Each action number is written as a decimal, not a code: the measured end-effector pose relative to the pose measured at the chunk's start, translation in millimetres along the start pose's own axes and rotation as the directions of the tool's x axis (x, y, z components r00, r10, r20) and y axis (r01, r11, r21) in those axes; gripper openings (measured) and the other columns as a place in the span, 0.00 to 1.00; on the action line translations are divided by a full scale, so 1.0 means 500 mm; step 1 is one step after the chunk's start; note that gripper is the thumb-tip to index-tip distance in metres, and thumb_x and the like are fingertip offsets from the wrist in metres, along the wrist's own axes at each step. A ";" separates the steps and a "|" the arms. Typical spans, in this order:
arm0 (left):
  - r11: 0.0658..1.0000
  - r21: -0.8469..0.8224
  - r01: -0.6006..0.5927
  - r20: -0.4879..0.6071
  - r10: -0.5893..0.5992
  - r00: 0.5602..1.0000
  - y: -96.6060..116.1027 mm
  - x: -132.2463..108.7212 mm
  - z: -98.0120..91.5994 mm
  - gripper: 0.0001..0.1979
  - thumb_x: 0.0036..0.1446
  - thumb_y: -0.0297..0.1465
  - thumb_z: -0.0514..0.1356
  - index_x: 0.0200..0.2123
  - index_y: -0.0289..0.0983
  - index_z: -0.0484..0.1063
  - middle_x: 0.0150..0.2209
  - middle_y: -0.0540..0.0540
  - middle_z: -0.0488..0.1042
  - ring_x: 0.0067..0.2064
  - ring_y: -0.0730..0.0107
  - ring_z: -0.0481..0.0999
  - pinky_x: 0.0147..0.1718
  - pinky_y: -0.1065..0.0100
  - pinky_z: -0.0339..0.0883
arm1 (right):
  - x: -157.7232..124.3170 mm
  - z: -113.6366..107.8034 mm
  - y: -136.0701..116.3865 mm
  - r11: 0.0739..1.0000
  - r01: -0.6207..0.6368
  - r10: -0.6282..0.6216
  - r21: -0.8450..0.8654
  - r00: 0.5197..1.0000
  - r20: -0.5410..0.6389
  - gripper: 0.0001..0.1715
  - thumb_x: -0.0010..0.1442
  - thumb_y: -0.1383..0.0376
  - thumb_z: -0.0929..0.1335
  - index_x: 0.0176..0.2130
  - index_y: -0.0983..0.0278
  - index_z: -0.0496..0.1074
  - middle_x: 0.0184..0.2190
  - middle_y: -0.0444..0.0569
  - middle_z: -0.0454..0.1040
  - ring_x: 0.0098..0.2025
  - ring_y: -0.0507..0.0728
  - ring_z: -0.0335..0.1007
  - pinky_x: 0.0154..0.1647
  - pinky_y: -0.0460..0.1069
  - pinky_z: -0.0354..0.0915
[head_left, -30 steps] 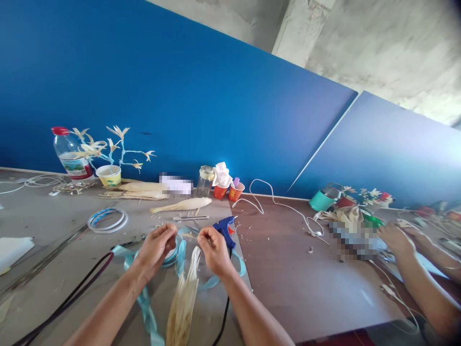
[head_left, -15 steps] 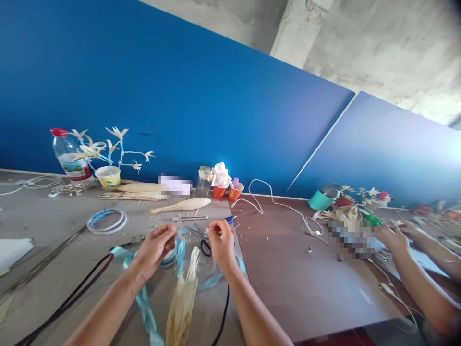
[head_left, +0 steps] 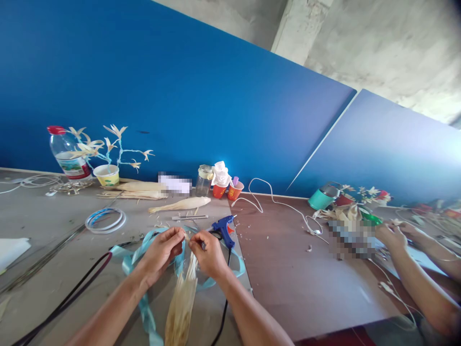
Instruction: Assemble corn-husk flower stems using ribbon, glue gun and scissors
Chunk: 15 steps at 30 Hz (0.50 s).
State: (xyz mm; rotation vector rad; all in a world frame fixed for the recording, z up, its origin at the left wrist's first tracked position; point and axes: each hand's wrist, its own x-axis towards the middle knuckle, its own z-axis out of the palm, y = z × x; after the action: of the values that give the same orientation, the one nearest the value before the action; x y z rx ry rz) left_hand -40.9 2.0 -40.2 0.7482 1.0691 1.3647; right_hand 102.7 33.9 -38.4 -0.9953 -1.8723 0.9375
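My left hand (head_left: 163, 252) and my right hand (head_left: 207, 253) almost meet at the table's middle, fingertips pinched. Between them shows a small pale piece of corn husk (head_left: 186, 236), mostly covered by the fingers. Just beneath lies a larger dried corn husk (head_left: 181, 302), pointing toward me. Light blue ribbon (head_left: 147, 310) loops around and under both hands. A blue glue gun (head_left: 224, 229) rests right behind my right hand, its nozzle toward the right and its black cord running forward.
A craft knife (head_left: 189, 217) and more corn husks (head_left: 180, 205) lie farther back. A ribbon-wrapped flower branch stands in a yellow cup (head_left: 107, 177) beside a plastic bottle (head_left: 72, 158). Left is a wire coil (head_left: 105, 221). A co-worker's hands (head_left: 396, 235) are at far right.
My hands have come together from a gap; the right hand moved left, uncovering the glue gun. The small pale piece now shows between the fingertips.
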 end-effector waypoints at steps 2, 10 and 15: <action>1.000 -0.011 -0.007 -0.012 0.007 1.000 0.000 -0.002 0.002 0.16 0.43 0.42 0.66 0.29 0.35 0.72 0.25 0.52 0.66 0.23 0.78 0.59 0.23 0.73 0.55 | 0.002 -0.001 0.001 0.994 -0.071 0.071 0.081 0.997 -0.001 0.07 0.52 0.68 0.65 0.24 0.65 0.70 0.22 0.43 0.68 0.26 0.50 0.61 0.29 0.44 0.58; 0.992 0.124 -0.034 -0.014 0.036 0.999 -0.001 0.003 0.013 0.16 0.38 0.41 0.68 0.26 0.36 0.73 0.20 0.53 0.65 0.22 0.77 0.59 0.21 0.72 0.52 | 0.004 0.001 0.004 0.986 -0.124 0.123 0.109 0.992 0.014 0.09 0.51 0.65 0.65 0.22 0.65 0.68 0.20 0.41 0.65 0.24 0.49 0.57 0.26 0.43 0.56; 0.993 0.106 -0.054 -0.017 0.056 0.998 -0.007 0.005 0.008 0.14 0.40 0.40 0.67 0.25 0.36 0.71 0.21 0.54 0.64 0.22 0.77 0.59 0.22 0.73 0.52 | 0.001 0.000 0.002 0.995 -0.065 0.062 0.070 0.997 0.041 0.07 0.50 0.68 0.64 0.23 0.65 0.68 0.21 0.41 0.66 0.25 0.49 0.58 0.27 0.43 0.57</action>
State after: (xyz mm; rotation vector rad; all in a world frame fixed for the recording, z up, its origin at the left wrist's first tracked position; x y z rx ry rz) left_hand -36.3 4.8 -42.2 0.8484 1.1506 1.3728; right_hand 103.0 34.6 -39.2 -1.0051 -1.8356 1.0609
